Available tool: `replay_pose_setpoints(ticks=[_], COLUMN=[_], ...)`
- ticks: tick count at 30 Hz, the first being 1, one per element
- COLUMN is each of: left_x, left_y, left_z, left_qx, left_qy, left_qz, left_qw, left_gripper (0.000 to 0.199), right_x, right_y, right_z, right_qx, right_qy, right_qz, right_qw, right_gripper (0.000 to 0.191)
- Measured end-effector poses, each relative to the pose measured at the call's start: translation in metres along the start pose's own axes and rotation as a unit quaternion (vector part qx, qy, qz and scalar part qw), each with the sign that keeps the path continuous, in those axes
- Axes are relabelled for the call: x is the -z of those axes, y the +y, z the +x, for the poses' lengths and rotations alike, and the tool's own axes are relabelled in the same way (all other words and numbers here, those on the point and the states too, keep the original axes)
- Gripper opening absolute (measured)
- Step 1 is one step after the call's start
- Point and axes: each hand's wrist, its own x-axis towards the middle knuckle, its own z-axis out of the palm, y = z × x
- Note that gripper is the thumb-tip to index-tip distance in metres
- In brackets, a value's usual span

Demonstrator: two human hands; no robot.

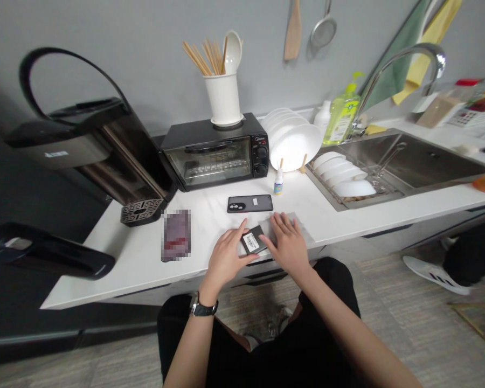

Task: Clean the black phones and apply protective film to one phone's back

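Note:
A flat dark rectangular piece with a white barcode label (252, 241) lies near the counter's front edge, between my two hands; its kind does not show clearly. My left hand (225, 257) rests at its left side, thumb and forefinger spread around the corner. My right hand (288, 245) lies flat with fingers stretched over a clear plastic bag (306, 230), its thumb by the piece's right edge. Just behind them is a dark phone case or phone (250, 203) with a small white label. A small white bottle with a blue label (278, 183) stands behind that.
A blurred-out phone-shaped item (176, 235) lies left on the white counter (141, 269). A black drink machine (105, 145) and a toaster oven (218, 156) stand behind. Right are plates (293, 148), a sink (432, 161) with bowls, and a person's shoe (434, 274) on the floor.

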Motion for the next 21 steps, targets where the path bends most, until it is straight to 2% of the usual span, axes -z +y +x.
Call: replay_pose_setpoints(ticks=[4, 6, 8, 11, 13, 15, 16, 18, 21], left_x=[0.0, 0.001, 0.002, 0.002, 0.001, 0.0, 0.0, -0.001, -0.001], left_y=[-0.003, -0.003, -0.002, 0.0, 0.001, 0.001, 0.001, 0.001, 0.001], left_z=[-0.003, -0.004, -0.004, -0.003, -0.003, -0.002, -0.002, -0.001, -0.002], left_qx=[-0.017, -0.018, -0.014, -0.008, -0.004, -0.002, -0.001, 0.002, -0.003], left_qy=[0.0, -0.004, -0.005, 0.006, 0.011, 0.011, 0.01, 0.011, 0.009], left_qz=[0.018, 0.023, 0.022, 0.018, 0.012, 0.006, 0.003, 0.001, 0.006], left_qw=[1.0, 1.0, 1.0, 1.0, 1.0, 1.0, 1.0, 1.0, 1.0], left_gripper=[0.094, 0.096, 0.101, 0.107, 0.11, 0.111, 0.111, 0.109, 0.101], right_x=[-0.011, -0.006, 0.004, 0.021, 0.027, 0.026, 0.023, 0.012, -0.007], right_y=[-0.059, -0.07, -0.061, -0.02, 0.012, 0.032, 0.036, 0.027, -0.015], right_z=[-0.012, -0.027, -0.042, -0.05, -0.043, -0.029, -0.021, -0.006, 0.002], right_qx=[0.059, 0.081, 0.101, 0.092, 0.057, 0.014, -0.004, -0.024, 0.012], right_qy=[-0.038, -0.054, -0.077, -0.081, -0.053, -0.019, -0.004, 0.017, 0.003], right_qz=[0.055, 0.077, 0.088, 0.063, 0.031, 0.0, -0.011, -0.021, 0.004], right_qw=[0.996, 0.992, 0.988, 0.99, 0.997, 1.0, 1.0, 0.999, 1.0], right_gripper=[0.063, 0.063, 0.061, 0.056, 0.056, 0.059, 0.061, 0.067, 0.069])
